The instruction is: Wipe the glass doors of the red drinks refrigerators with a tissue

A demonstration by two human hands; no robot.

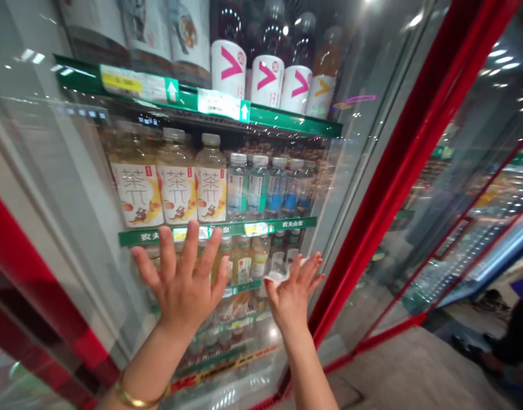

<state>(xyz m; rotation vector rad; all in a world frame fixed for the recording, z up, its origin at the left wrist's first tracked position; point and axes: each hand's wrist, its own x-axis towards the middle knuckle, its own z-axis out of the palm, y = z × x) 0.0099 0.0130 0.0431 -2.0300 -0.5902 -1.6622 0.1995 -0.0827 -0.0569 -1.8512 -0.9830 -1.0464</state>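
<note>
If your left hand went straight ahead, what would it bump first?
The left hand would probably meet the glass door of the drinks cooler first, before the bottles behind it, though depth is unclear.

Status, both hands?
Left hand open, flat on cooler's glass door. Right hand spread, white tissue at its thumb. Tea bottles behind glass.

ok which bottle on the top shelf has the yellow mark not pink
The rightmost bottle in that row: its chevron is yellow, the three beside it pink.
</note>
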